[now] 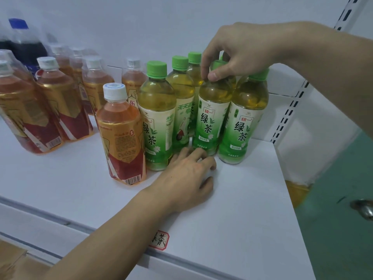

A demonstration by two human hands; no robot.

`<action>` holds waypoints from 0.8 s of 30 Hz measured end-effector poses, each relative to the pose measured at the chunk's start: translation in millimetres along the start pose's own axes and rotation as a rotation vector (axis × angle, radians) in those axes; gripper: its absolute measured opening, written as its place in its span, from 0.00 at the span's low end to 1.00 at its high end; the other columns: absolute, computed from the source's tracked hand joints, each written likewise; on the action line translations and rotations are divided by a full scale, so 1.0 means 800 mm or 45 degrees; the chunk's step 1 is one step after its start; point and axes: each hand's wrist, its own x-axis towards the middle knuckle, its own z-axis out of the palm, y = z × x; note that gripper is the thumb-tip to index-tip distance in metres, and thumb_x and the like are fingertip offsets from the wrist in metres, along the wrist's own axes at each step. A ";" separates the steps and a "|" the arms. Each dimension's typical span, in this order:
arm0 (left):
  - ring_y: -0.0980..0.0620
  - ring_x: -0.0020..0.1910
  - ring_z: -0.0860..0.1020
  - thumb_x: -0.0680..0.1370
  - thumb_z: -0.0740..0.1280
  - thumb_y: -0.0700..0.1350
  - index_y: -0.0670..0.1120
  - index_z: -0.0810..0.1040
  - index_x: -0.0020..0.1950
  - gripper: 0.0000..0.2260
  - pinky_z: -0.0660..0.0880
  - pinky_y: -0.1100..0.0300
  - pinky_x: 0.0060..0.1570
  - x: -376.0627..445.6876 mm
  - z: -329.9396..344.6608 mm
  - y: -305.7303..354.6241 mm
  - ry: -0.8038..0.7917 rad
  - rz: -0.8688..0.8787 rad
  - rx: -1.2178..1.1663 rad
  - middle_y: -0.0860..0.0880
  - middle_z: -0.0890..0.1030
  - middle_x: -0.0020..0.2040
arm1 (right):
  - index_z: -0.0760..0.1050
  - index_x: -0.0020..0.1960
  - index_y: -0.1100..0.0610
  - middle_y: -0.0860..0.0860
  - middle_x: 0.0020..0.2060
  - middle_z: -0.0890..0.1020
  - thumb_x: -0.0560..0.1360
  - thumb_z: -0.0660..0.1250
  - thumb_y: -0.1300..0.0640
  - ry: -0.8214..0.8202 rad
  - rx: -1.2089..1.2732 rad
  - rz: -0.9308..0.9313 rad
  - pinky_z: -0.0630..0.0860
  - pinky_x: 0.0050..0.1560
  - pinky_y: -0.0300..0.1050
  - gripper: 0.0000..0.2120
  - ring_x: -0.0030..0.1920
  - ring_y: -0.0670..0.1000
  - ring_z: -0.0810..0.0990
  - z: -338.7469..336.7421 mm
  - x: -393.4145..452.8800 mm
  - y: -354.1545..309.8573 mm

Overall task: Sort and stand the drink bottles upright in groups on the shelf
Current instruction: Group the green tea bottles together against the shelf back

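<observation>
Far L, back: dark cola bottles (24, 45), blue cap, blurred. In front of them, red-tea bottles (60, 102), white caps, upright in a loose group. One red-tea bottle (122, 134) stands apart from that group, touching the green-tea group.

Centre-R: green-tea bottles (157, 118), green caps, upright, packed close on the white shelf (242, 199).

Left hand (187, 178) low, fingers loosely curled at the base of the held green-tea bottle (212, 118), touching or just beside it; not wrapped round, reads as open. Right hand (236, 55) above, thumb + fingers pinching that bottle at neck/cap.

Step, my read: seating this bottle in the row. Do well: keep neck pinch light, steer base w/ left fingers, label fwd, don't nudge neighbours. Stray red-tea likely needs moving L.
</observation>
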 end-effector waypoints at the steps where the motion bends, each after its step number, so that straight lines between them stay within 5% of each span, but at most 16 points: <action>1: 0.44 0.67 0.67 0.81 0.61 0.52 0.53 0.72 0.69 0.17 0.69 0.47 0.65 0.000 0.000 -0.001 -0.004 0.005 -0.003 0.51 0.71 0.67 | 0.79 0.45 0.36 0.37 0.46 0.78 0.77 0.71 0.45 -0.017 -0.020 -0.002 0.68 0.46 0.45 0.04 0.44 0.38 0.74 -0.002 0.001 -0.001; 3: 0.45 0.66 0.67 0.81 0.61 0.52 0.52 0.72 0.69 0.17 0.69 0.48 0.65 -0.001 -0.001 -0.003 -0.010 0.015 -0.017 0.51 0.71 0.67 | 0.78 0.49 0.37 0.36 0.44 0.78 0.77 0.69 0.42 -0.027 -0.071 -0.023 0.69 0.45 0.44 0.02 0.45 0.42 0.77 -0.006 0.006 -0.004; 7: 0.48 0.62 0.70 0.80 0.63 0.50 0.50 0.75 0.66 0.14 0.72 0.51 0.61 -0.004 -0.004 -0.011 0.028 0.026 -0.096 0.51 0.72 0.64 | 0.69 0.69 0.39 0.45 0.58 0.79 0.78 0.70 0.43 0.159 0.094 -0.175 0.74 0.47 0.45 0.22 0.52 0.49 0.81 -0.020 0.021 -0.019; 9: 0.48 0.61 0.71 0.80 0.64 0.49 0.49 0.76 0.64 0.13 0.72 0.51 0.60 -0.005 -0.005 -0.013 0.054 0.022 -0.136 0.50 0.73 0.63 | 0.71 0.67 0.37 0.44 0.62 0.77 0.78 0.71 0.52 0.058 0.159 -0.283 0.76 0.48 0.45 0.21 0.53 0.46 0.81 -0.020 0.031 -0.036; 12: 0.49 0.61 0.72 0.80 0.64 0.49 0.49 0.76 0.63 0.13 0.73 0.51 0.60 -0.008 -0.006 -0.014 0.053 0.029 -0.153 0.50 0.73 0.63 | 0.78 0.57 0.40 0.38 0.48 0.81 0.78 0.71 0.55 -0.088 0.042 -0.239 0.78 0.49 0.46 0.12 0.48 0.43 0.82 -0.011 0.047 -0.046; 18: 0.48 0.59 0.72 0.79 0.64 0.47 0.48 0.76 0.63 0.13 0.72 0.50 0.59 -0.007 -0.004 -0.014 0.072 0.038 -0.144 0.49 0.73 0.62 | 0.72 0.55 0.45 0.39 0.41 0.71 0.81 0.62 0.43 0.032 -0.157 -0.194 0.65 0.43 0.45 0.08 0.42 0.49 0.72 0.006 0.073 -0.036; 24: 0.44 0.57 0.72 0.79 0.61 0.47 0.47 0.71 0.63 0.13 0.73 0.50 0.59 -0.010 0.006 -0.005 0.079 -0.041 -0.147 0.46 0.68 0.62 | 0.70 0.54 0.47 0.48 0.48 0.74 0.80 0.58 0.36 0.094 -0.228 -0.144 0.64 0.46 0.47 0.15 0.48 0.54 0.72 0.017 0.082 -0.031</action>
